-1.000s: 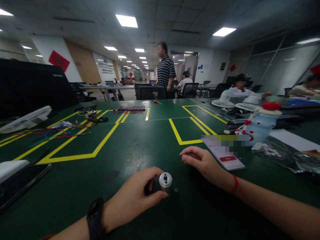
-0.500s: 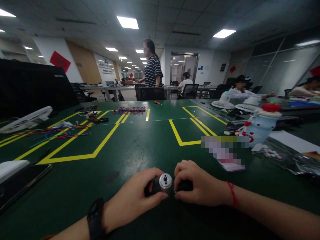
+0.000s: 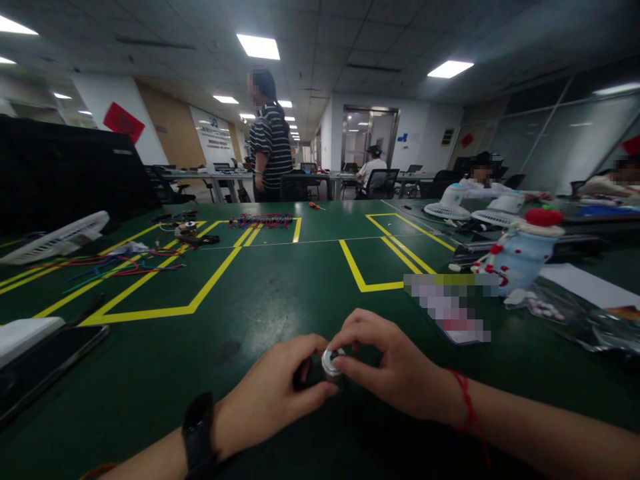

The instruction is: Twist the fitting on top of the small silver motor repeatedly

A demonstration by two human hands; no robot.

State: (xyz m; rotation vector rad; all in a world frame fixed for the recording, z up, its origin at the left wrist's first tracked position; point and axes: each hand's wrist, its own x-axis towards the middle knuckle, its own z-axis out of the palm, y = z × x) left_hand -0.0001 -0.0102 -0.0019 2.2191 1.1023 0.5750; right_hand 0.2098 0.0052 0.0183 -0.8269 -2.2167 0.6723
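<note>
So the left hand (image 3: 273,393) has got this little motor (image 3: 323,368) pinned down on the green table (image 3: 280,287), fingers wrapped round the dark body with the shiny silver end cap facing up and toward the camera. A second ago the right hand (image 3: 387,370) was resting out to the right, near the phone-looking thing (image 3: 453,313), not touching anything. Then it slid in beside the motor, and now its thumb and fingertips are pinching right on top of that silver end, so most of the cap is covered. Looks to me like it went from one hand just steadying the part to both hands actually working the tip; can't tell if there's something tiny between the right fingers, too small to see.

Off to the left of the left hand there's a dark tablet (image 3: 47,363), and further out a mess of coloured wires (image 3: 120,267). Past the right hand sits a pale blue snowman toy (image 3: 517,257). Someone in a striped shirt (image 3: 270,150) is walking leftward across the far side of the room
</note>
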